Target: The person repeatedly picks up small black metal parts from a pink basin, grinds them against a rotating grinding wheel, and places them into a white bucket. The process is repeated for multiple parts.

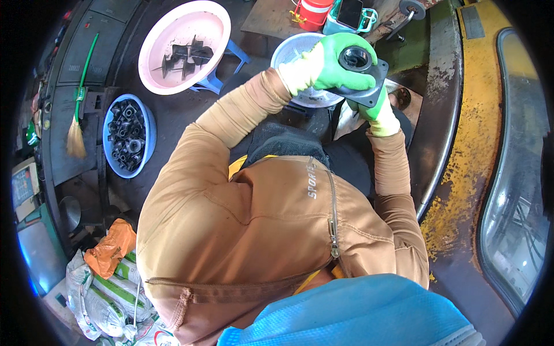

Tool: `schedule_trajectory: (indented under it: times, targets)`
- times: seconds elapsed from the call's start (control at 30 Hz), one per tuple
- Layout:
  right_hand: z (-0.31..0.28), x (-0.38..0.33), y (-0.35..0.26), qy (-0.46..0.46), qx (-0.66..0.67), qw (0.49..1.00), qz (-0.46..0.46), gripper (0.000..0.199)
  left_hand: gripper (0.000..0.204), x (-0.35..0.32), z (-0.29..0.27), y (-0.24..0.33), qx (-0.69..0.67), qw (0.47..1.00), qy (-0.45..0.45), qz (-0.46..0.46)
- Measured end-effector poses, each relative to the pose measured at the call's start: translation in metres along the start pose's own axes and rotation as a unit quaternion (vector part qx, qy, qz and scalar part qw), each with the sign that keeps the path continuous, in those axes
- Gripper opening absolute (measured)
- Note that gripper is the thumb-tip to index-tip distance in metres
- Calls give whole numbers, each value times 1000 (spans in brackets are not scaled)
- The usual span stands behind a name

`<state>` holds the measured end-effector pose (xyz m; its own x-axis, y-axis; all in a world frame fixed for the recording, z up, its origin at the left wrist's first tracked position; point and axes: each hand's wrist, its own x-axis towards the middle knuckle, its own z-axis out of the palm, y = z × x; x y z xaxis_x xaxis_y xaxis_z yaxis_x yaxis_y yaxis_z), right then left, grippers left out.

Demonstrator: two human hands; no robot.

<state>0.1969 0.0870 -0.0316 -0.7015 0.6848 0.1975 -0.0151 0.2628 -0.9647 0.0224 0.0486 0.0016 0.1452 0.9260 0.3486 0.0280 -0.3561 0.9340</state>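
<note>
Both my hands wear green gloves with pale cuffs and are raised in front of my body. My left hand (330, 62) is wrapped round a black plastic part with a square flange and a round collar (376, 81). The collar's open ring faces up between thumb and fingers. From below and the right, my right hand (379, 113) grips the same part near its flange corner; most of its fingers are hidden. Beneath my left hand is a white perforated basket (283, 53), partly covered by the glove and the part. Whether anything lies in it I cannot tell.
A pink basin (154, 36) with dark bladed pieces rests on a blue stool (211, 82). Left of me stands a blue basin (151, 138) of black parts. A yellow machine (461, 167) borders my right. A red container (314, 12), broom (77, 124) and sacks (109, 303) are around.
</note>
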Motion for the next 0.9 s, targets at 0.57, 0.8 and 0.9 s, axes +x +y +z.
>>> schedule_trajectory:
  times: [0.57,0.8,0.9]
  targets:
    - [-7,37,46,-112,457,863,182,44,38,38,-51,-50,215,949,175,148]
    - [-2,24,41,215,-160,957,107,35,28,20,-67,-46,340,880,303,133]
    - [-18,-27,0,244,-250,936,35,33,29,17,-65,-35,229,898,334,173]
